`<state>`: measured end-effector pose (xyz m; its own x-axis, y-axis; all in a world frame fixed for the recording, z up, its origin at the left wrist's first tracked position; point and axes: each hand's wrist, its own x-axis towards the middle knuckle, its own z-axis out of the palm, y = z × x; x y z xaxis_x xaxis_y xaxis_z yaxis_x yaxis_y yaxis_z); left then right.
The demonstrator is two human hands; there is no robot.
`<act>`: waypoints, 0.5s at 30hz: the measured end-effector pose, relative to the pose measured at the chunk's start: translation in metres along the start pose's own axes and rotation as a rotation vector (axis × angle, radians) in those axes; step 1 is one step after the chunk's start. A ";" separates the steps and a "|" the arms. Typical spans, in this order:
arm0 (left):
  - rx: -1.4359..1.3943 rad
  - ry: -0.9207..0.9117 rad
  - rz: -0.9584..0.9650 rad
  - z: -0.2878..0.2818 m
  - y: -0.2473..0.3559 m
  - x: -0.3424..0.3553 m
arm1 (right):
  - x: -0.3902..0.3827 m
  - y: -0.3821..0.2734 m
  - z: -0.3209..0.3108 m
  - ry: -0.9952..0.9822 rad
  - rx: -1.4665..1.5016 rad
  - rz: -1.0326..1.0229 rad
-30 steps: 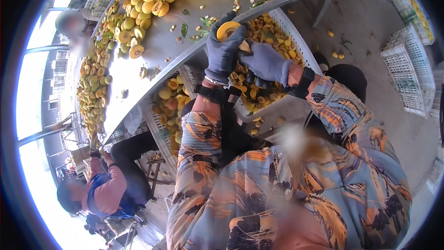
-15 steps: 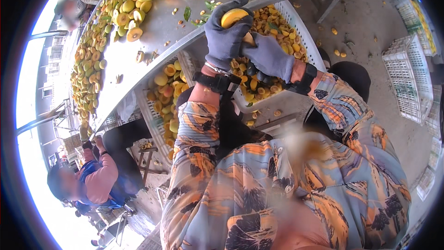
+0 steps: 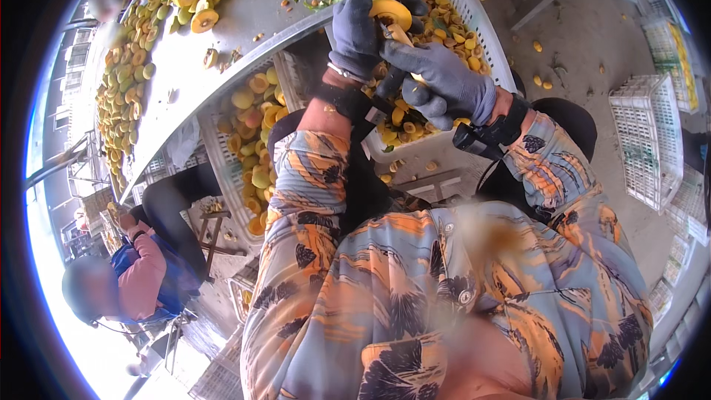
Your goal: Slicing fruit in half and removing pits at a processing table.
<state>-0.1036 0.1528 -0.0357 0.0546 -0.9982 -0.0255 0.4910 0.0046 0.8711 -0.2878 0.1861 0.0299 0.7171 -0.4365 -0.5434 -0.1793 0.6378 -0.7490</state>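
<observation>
Beside the metal table (image 3: 248, 4), half-curled hands (image 3: 358, 33) meet around yellow fruit (image 3: 393, 8).

Shows muted grey-violet on the gloved left hand (image 3: 355, 37) and right hand (image 3: 448, 85). Glows orange-yellow on the fruit half (image 3: 389, 9), with brown in its hollow. Gleams silver-grey across the tabletop (image 3: 255, 11), whitening toward its near edge. Mixes greenish yellow and orange over the fruit pile (image 3: 129, 74) along the tabletop's left edge. Mingles blue-grey, streaky orange and black fan-shaped motifs on the shirt (image 3: 407, 274). Stays off-white on the slatted crate (image 3: 648, 137).
</observation>
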 end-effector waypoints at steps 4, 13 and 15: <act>0.359 -0.134 0.325 0.019 0.007 -0.009 | 0.010 0.008 -0.020 -0.282 0.197 0.112; 0.111 -0.240 -0.002 0.025 0.012 -0.019 | 0.040 0.045 -0.048 -0.771 0.636 0.230; 0.224 -0.179 0.123 0.024 0.005 -0.020 | 0.035 0.045 -0.053 -0.737 0.652 0.252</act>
<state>-0.1234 0.1712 -0.0194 -0.0617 -0.9858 0.1561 0.2851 0.1325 0.9493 -0.3071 0.1660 -0.0432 0.9854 0.1177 -0.1230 -0.1380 0.9754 -0.1720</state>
